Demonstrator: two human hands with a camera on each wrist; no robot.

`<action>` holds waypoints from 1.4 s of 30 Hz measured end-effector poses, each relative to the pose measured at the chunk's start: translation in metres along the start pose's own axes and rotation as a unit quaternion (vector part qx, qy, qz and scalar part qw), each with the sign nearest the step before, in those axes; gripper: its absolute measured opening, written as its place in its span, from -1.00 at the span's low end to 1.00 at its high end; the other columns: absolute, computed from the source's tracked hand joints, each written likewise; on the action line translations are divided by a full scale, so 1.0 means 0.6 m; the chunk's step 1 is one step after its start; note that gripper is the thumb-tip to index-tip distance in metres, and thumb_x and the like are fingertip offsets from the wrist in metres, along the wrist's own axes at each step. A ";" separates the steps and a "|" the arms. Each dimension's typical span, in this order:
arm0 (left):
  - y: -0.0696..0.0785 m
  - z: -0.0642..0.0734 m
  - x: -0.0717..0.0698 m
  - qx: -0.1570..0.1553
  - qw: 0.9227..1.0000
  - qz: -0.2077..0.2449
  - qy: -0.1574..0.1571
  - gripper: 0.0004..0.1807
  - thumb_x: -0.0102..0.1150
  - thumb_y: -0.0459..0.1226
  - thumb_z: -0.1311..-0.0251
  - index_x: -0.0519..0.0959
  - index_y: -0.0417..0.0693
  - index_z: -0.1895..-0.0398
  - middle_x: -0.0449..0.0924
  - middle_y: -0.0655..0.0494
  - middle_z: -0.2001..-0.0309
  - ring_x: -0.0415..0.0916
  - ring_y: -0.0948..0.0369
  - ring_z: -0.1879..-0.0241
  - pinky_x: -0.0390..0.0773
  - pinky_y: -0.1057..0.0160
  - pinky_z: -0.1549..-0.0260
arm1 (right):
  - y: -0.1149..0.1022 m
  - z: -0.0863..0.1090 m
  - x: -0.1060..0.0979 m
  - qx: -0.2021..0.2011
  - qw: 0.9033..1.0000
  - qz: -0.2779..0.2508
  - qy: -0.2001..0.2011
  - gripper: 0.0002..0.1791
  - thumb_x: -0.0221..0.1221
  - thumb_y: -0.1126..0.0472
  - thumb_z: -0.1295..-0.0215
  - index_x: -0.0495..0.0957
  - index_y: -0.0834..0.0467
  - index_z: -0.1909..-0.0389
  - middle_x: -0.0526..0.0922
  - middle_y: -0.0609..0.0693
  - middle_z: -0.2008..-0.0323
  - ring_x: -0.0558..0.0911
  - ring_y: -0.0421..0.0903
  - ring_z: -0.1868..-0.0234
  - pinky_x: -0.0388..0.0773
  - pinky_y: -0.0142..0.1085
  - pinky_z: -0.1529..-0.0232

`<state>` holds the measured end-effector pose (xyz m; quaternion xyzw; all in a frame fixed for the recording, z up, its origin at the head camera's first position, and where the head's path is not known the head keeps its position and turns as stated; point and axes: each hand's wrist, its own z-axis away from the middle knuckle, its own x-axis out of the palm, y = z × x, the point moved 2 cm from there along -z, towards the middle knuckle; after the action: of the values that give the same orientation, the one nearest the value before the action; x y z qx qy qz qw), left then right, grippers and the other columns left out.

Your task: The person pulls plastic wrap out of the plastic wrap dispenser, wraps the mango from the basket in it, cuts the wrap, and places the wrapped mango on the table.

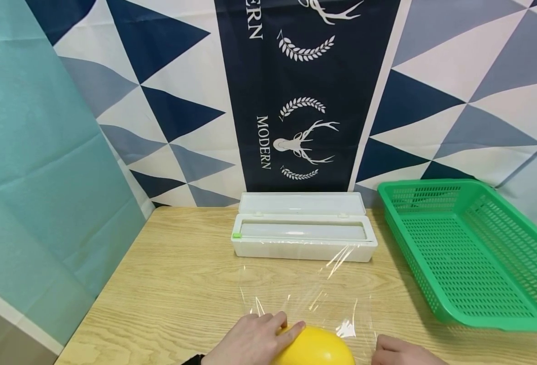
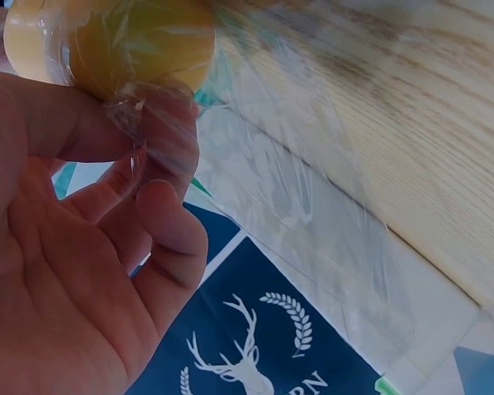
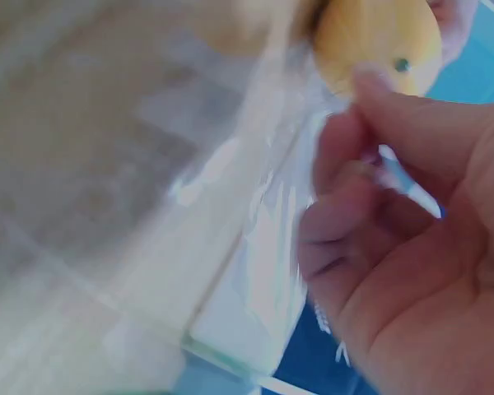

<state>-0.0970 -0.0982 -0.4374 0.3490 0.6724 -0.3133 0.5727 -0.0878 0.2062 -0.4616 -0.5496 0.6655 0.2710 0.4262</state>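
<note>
I've got a pale wood-grain table (image 1: 168,284) spread wide, a green rectangular plastic basket (image 1: 501,323) sitting right, clear plastic film (image 1: 314,300) stretching nearward from a long white lidded box (image 1: 305,252) at far centre! Near centre, a smooth yellow rounded object (image 1: 316,349); beside it I see the left hand (image 1: 252,340) pinching film, the right hand (image 1: 402,352) pinching film too, near right.

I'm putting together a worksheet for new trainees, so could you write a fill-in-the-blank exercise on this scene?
1. The white box, from which clear film stretches, has a lid that is not shut but ____.
2. The basket is coloured ____.
3. The rounded object beside the left hand is coloured ____.
4. The word printed on the dark banner is ____.

Missing words: open; green; yellow; MODERN.
</note>
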 end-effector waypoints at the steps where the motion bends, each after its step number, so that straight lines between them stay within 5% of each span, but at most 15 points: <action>1: 0.000 0.000 0.000 0.000 1.000 -0.003 0.003 -0.20 -0.19 0.42 -0.29 0.44 0.15 -0.38 0.47 0.25 0.24 0.21 0.43 0.55 0.28 0.53 0.60 | -0.001 -0.002 -0.006 0.030 0.999 -0.032 0.005 -0.71 0.41 0.19 -0.11 0.50 -0.24 0.44 0.33 -0.41 0.40 0.30 -0.56 0.35 0.17 -0.78 0.36; 4: -0.001 0.000 0.002 0.005 0.999 -0.018 0.026 -0.19 -0.17 0.42 -0.28 0.47 0.10 -0.34 0.46 0.25 0.29 0.18 0.43 0.56 0.23 0.54 0.63 | -0.004 -0.008 -0.019 0.108 0.989 -0.099 0.035 -0.59 0.43 0.32 -0.06 0.49 -0.24 0.34 0.32 -0.40 0.31 0.33 -0.57 0.35 0.23 -0.78 0.40; 6: -0.001 0.000 0.003 0.010 0.998 -0.034 0.046 -0.19 -0.16 0.42 -0.28 0.49 0.08 -0.30 0.45 0.26 0.32 0.15 0.43 0.58 0.17 0.55 0.65 | -0.007 -0.015 -0.024 0.120 0.986 -0.101 0.051 -0.61 0.40 0.32 -0.15 0.50 -0.25 0.28 0.33 -0.39 0.26 0.37 -0.53 0.35 0.28 -0.74 0.40; 12: -0.001 0.000 0.007 0.015 0.996 -0.051 0.067 -0.18 -0.16 0.41 -0.29 0.54 0.03 -0.27 0.42 0.28 0.37 0.12 0.44 0.59 0.09 0.57 0.66 | -0.007 -0.042 -0.021 0.056 0.987 -0.067 0.132 -0.94 0.17 0.16 -0.46 0.60 -0.07 0.22 0.48 -0.21 0.16 0.49 -0.39 0.25 0.44 -0.66 0.29; 17: 0.000 0.000 0.006 0.012 0.997 -0.041 0.058 -0.18 -0.16 0.41 -0.29 0.53 0.02 -0.29 0.45 0.27 0.34 0.16 0.44 0.57 0.14 0.57 0.65 | -0.006 -0.055 -0.005 0.029 0.983 -0.081 0.164 -0.87 0.09 0.18 -0.51 0.62 0.05 0.19 0.53 -0.12 0.17 0.52 -0.31 0.22 0.49 -0.60 0.26; 27: -0.006 0.001 0.004 -0.010 0.999 -0.035 0.037 -0.13 -0.21 0.42 -0.29 0.51 -0.03 -0.31 0.48 0.27 0.33 0.22 0.44 0.54 0.14 0.55 0.65 | -0.015 -0.074 0.009 0.163 0.968 -0.060 0.180 -0.84 0.05 0.05 -0.52 0.61 -0.10 0.21 0.55 -0.26 0.16 0.53 -0.36 0.26 0.50 -0.61 0.26; 29: -0.008 0.001 0.004 -0.014 0.999 -0.021 0.036 -0.13 -0.21 0.42 -0.30 0.50 -0.04 -0.32 0.49 0.27 0.32 0.25 0.44 0.52 0.18 0.55 0.63 | -0.018 -0.078 0.009 0.198 0.960 -0.070 0.187 -0.95 0.21 0.16 -0.42 0.57 -0.08 0.20 0.53 -0.26 0.17 0.53 -0.36 0.26 0.53 -0.59 0.28; 33: -0.008 0.002 0.004 -0.017 0.999 -0.009 0.042 -0.13 -0.20 0.41 -0.30 0.50 -0.07 -0.31 0.51 0.26 0.31 0.24 0.45 0.52 0.21 0.55 0.62 | -0.021 -0.082 0.009 0.232 0.947 -0.087 0.206 -0.68 0.37 0.39 -0.15 0.47 -0.01 0.26 0.47 -0.27 0.24 0.52 -0.34 0.29 0.56 -0.56 0.37; 39: -0.006 0.002 0.005 -0.025 0.999 -0.017 0.041 -0.10 -0.22 0.44 -0.28 0.49 -0.05 -0.32 0.53 0.24 0.26 0.26 0.43 0.50 0.24 0.54 0.60 | -0.025 -0.084 0.011 0.222 0.956 -0.050 0.184 -0.90 0.23 0.02 -0.40 0.50 -0.12 0.26 0.52 -0.33 0.24 0.51 -0.38 0.27 0.48 -0.62 0.24; 42: -0.004 0.000 0.004 -0.030 0.997 -0.042 0.056 -0.11 -0.21 0.47 -0.24 0.51 -0.01 -0.26 0.50 0.23 0.22 0.31 0.38 0.44 0.29 0.49 0.57 | -0.026 -0.083 0.011 0.199 0.965 -0.028 0.170 -0.92 0.29 0.04 -0.35 0.57 -0.15 0.23 0.58 -0.27 0.16 0.53 -0.33 0.18 0.45 -0.60 0.07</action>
<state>-0.0992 -0.0994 -0.4397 0.3204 0.7265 -0.2963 0.5309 -0.0866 0.1575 -0.4412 -0.5101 0.7529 0.0241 0.4151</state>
